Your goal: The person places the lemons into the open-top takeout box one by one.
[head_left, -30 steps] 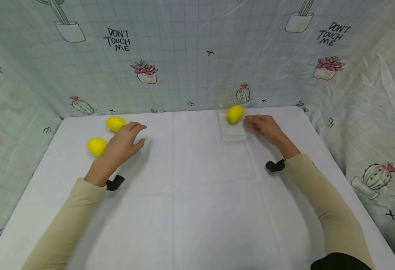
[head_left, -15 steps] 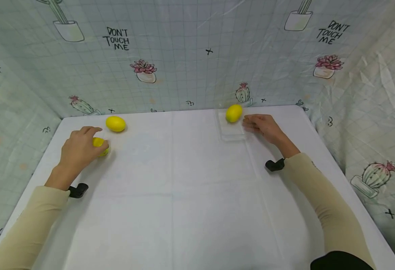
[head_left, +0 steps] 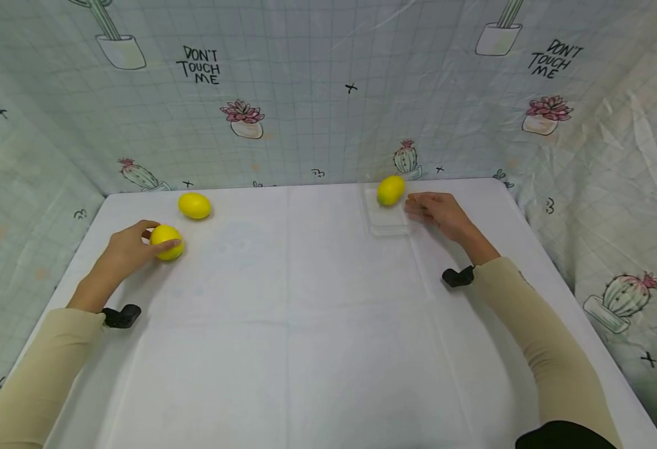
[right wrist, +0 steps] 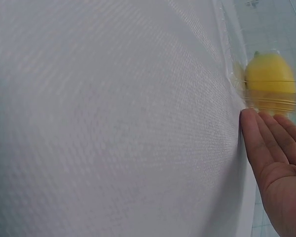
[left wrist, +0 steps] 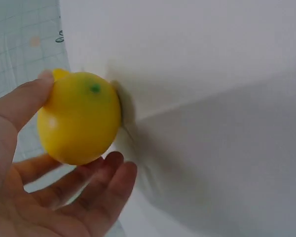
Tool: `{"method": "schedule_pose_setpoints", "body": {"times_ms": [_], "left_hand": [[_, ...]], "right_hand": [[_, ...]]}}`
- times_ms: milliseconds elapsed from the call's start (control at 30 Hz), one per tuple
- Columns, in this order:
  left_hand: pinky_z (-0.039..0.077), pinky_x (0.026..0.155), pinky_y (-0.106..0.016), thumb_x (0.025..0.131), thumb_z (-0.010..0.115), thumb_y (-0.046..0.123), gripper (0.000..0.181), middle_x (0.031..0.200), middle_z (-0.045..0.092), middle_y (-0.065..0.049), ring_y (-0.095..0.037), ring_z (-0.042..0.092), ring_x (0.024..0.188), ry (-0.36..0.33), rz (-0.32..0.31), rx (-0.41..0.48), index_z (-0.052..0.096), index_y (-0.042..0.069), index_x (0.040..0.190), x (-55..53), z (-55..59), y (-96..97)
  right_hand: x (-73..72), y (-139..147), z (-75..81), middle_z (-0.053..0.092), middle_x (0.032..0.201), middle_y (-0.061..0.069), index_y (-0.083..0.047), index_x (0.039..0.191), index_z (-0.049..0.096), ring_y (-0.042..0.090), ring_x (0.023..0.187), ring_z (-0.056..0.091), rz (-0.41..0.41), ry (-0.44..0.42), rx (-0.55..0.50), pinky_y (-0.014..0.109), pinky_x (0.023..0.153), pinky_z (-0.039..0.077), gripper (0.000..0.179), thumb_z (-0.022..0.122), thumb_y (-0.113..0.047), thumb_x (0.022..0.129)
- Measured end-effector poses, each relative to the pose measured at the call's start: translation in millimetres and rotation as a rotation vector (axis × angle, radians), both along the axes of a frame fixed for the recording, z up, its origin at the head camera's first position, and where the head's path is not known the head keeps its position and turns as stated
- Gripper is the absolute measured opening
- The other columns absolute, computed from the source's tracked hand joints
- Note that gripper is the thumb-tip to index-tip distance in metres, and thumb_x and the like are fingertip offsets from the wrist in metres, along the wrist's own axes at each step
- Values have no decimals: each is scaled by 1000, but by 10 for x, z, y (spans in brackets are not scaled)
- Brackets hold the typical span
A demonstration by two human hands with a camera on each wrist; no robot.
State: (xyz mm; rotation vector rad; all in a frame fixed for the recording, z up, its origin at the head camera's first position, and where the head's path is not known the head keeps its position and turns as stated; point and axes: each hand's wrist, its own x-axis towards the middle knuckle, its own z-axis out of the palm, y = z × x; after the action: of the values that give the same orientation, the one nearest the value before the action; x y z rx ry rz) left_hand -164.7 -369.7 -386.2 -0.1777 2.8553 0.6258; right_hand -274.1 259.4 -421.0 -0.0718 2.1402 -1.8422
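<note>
In the head view, my left hand (head_left: 126, 252) grips a yellow lemon (head_left: 166, 242) at the left of the table. Its thumb and fingers pinch the fruit from either side, and a green spot at one end shows in the left wrist view. Just behind it lies another lemon (head_left: 194, 205). At the back right, a third lemon (head_left: 390, 190) sits in a clear plastic container (head_left: 389, 229). My right hand (head_left: 439, 213) rests against the container's right side with its fingers straight, as the right wrist view also shows.
A white cloth covers the table (head_left: 328, 337). Behind and beside it hangs a patterned curtain (head_left: 306, 93) with plant drawings and words, close to the container and the rear lemon.
My left hand has moved left and back from above the table, then taken hold of the nearer left lemon. My right hand has stayed at the container.
</note>
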Motion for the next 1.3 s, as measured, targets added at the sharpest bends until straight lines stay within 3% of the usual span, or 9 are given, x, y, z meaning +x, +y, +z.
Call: {"method": "schedule_pose_setpoints", "body": {"times_ms": [133, 267, 433, 633, 800, 967, 1067, 1167, 1300], "left_hand": [[44, 98, -69, 95, 74, 28, 71, 141, 42, -37, -55, 45, 122, 68, -104, 8, 39, -3, 148, -35, 17, 59], [32, 109, -72, 88, 76, 1, 65, 146, 38, -36, -56, 36, 132, 97, -196, 5, 45, -2, 146, -32, 25, 108], [36, 106, -72, 100, 66, 19, 50, 146, 39, -33, -54, 40, 128, 93, -255, 20, 50, -1, 143, 1, 58, 150], [22, 112, -74, 111, 27, 48, 67, 152, 30, -35, -57, 28, 138, 24, -297, 60, 40, -6, 147, 29, 105, 246], [19, 114, -73, 112, 27, 43, 63, 153, 23, -34, -55, 27, 137, -57, -301, 42, 28, -8, 150, -31, 43, 315], [19, 116, -71, 113, 24, 29, 54, 153, 18, -33, -50, 25, 133, -166, -193, 163, 14, -8, 152, -63, -16, 386], [20, 116, -70, 112, 17, 28, 53, 151, 20, -33, -48, 27, 131, -177, -185, 172, 14, -8, 151, -53, -2, 422], [26, 114, -69, 112, 28, 19, 46, 145, 26, -34, -48, 33, 125, -132, -260, 88, 20, -10, 147, -39, 45, 441], [38, 107, -68, 99, 61, -1, 53, 137, 32, -35, -52, 37, 119, -29, -393, -95, 35, -14, 143, 3, 100, 428]], "right_hand": [[-1, 9, -7, 43, 156, 20, 7, 151, 40, 31, 141, 46, 4, -1, -12, 31, 105, 49, 48, 44, -18, 111], [-1, 14, -9, 43, 156, 21, 6, 151, 40, 31, 141, 47, 10, 3, -18, 31, 106, 49, 48, 45, -19, 111], [4, 15, -1, 44, 155, 21, 6, 151, 40, 31, 140, 48, 12, 16, -20, 32, 106, 49, 49, 46, -20, 110], [20, 34, -1, 42, 156, 21, 6, 152, 39, 31, 142, 46, 8, -8, -31, 33, 108, 47, 48, 44, -18, 111], [69, -9, 124, 39, 158, 23, 9, 151, 38, 33, 143, 43, 16, -35, -29, 36, 110, 45, 46, 42, -11, 110], [102, -29, 175, 39, 157, 24, 10, 151, 38, 33, 142, 44, 21, -38, -21, 36, 109, 45, 46, 41, -10, 109], [110, -27, 176, 39, 157, 25, 11, 150, 38, 35, 142, 43, 23, -31, -27, 36, 108, 47, 46, 42, -9, 109], [114, -28, 177, 39, 157, 26, 12, 150, 37, 36, 142, 43, 24, -23, -37, 36, 107, 47, 46, 42, -8, 109], [115, -24, 170, 39, 157, 26, 13, 149, 38, 36, 142, 43, 24, -22, -38, 37, 108, 46, 45, 41, -7, 109]]}}
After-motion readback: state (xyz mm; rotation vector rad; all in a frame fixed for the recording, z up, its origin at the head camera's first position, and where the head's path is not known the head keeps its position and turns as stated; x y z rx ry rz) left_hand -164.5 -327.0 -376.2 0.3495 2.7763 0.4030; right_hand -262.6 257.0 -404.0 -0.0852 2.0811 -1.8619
